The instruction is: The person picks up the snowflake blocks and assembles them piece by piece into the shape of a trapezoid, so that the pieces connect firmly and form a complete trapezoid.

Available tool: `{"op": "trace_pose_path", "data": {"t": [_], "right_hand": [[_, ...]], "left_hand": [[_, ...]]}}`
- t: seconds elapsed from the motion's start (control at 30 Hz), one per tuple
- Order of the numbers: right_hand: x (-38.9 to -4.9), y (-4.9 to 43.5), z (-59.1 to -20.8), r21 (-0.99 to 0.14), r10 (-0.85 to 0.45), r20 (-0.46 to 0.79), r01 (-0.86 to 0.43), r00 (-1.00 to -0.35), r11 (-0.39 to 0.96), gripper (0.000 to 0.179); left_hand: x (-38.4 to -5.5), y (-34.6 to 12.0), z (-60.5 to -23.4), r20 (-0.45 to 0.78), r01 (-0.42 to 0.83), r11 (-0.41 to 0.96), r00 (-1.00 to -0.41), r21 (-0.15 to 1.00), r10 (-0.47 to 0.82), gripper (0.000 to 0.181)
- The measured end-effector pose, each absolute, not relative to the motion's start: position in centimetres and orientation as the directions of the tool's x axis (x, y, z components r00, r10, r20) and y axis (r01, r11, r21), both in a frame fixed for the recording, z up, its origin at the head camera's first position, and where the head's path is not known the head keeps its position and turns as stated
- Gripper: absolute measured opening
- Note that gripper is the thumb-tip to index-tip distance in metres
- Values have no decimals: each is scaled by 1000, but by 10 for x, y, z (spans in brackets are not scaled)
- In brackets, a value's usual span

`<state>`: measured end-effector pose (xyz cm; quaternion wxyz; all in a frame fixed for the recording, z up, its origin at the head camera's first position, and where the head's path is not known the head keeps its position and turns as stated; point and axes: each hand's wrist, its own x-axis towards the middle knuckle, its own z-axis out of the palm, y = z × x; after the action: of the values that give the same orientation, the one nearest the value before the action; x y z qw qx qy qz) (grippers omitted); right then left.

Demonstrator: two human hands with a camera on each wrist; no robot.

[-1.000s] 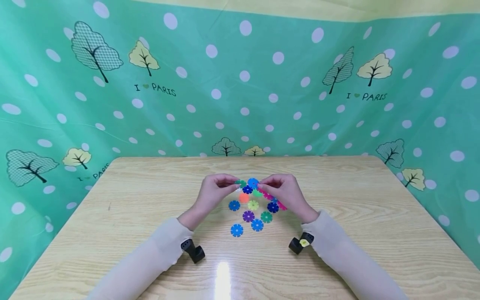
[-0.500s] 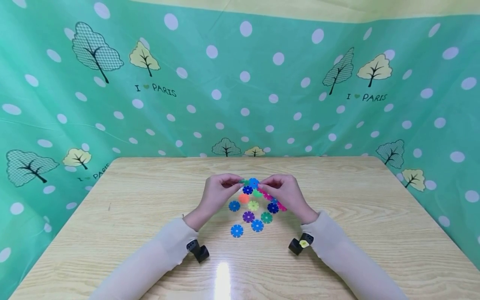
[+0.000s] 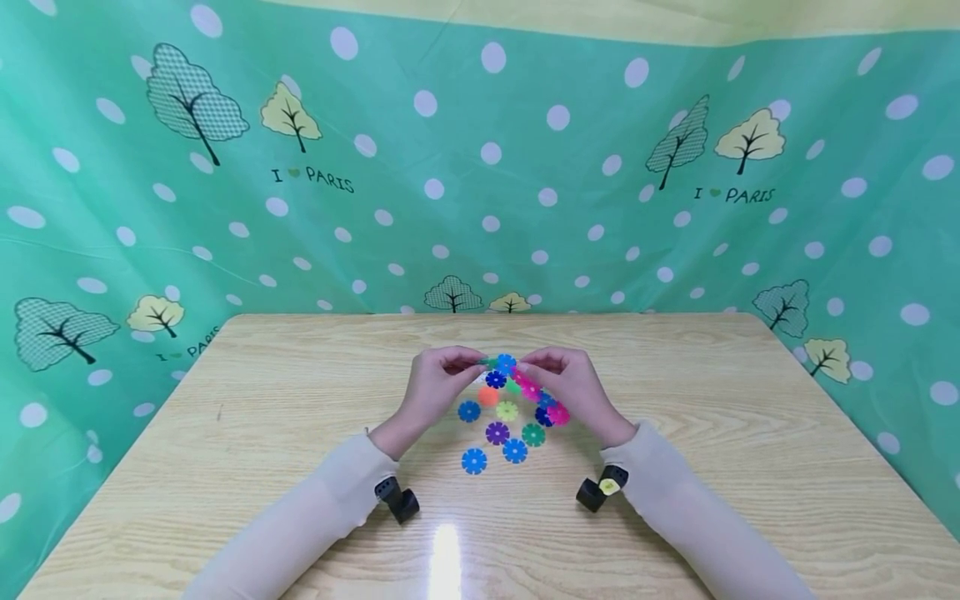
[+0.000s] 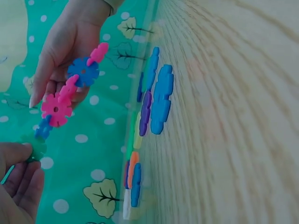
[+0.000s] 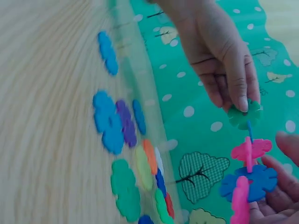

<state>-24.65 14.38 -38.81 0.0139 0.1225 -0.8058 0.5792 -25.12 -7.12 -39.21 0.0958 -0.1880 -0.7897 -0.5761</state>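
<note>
My left hand pinches a green notched snowflake disc between thumb and fingers. That disc ends a chain of interlocking discs: a blue disc, a pink disc, another pink disc, a larger-looking blue disc and a last pink disc. The chain slants down toward my right hand. In the right wrist view, that hand's thumb and index finger are spread apart beside the chain, and its other fingers lie behind the lower blue disc. Whether they touch it is unclear.
Loose discs lie flat on the wooden table below the hands, among them a purple disc, a yellow disc, an orange disc and several blue ones. A green dotted cloth hangs behind the table.
The left hand has shifted slightly right, and its green disc has turned edge-on. The chain's pink end has swung into fuller view beside the right hand, whose fingertips have come off the blue disc.
</note>
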Motion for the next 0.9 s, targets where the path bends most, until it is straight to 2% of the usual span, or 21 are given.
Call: {"op": "trace_pose_path", "data": {"t": [0.13,0.4,0.63,0.9], "right_hand": [[-248,144,-389,-975,-155,26,-59,-988,214,22],[-247,143,-385,-993,-204,-90,72,-975,90,24],[-243,141,-381,-992,-235,-125,119,-964,39,22],[-239,139,-378,-996,-222,-88,84,-971,31,22]], "left_hand": [[-252,-73,-393,368,410,255,-908,876,199,12],[-239,-74,-373,379,435,227,-890,871,253,13],[-233,-75,-365,393,458,219,-875,862,283,10],[-233,-75,-366,404,473,223,-866,852,293,8]]}}
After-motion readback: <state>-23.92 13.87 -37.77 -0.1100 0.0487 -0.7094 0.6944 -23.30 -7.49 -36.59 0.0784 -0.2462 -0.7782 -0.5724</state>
